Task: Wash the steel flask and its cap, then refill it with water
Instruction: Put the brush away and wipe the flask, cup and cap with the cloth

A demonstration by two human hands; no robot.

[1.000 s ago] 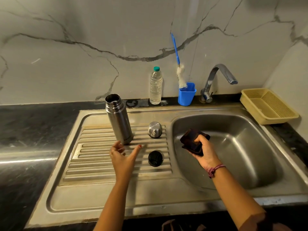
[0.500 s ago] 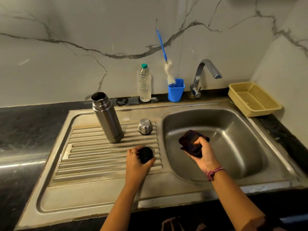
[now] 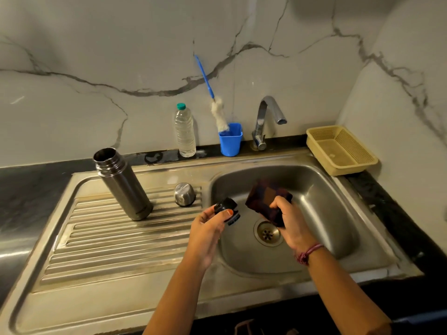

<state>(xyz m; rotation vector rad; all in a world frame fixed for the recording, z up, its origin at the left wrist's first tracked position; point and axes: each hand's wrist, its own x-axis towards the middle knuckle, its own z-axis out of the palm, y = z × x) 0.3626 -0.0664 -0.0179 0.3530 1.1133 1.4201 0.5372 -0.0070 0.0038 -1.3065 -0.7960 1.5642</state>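
The open steel flask [image 3: 123, 183] stands upright on the ribbed drainboard [image 3: 101, 243], left of the basin. Its steel outer cap [image 3: 185, 194] sits upside down on the ribs near the basin's edge. My left hand [image 3: 208, 232] holds the black inner stopper [image 3: 227, 210] over the left edge of the basin, thumb on its side. Just right of it, my right hand [image 3: 291, 226] grips a dark scrub pad [image 3: 264, 198] above the drain [image 3: 268, 234]. The stopper and the pad are close but apart.
The tap [image 3: 268, 117] is at the back of the sink basin [image 3: 338, 213], with no water running. A plastic water bottle [image 3: 185, 131] and a blue cup [image 3: 231, 140] holding a bottle brush [image 3: 219, 114] stand by the wall. A yellow basket [image 3: 341, 149] sits at the right.
My left hand took the black stopper off the drainboard and carried it right, over the basin beside the scrub pad. The right hand kept the pad over the basin.
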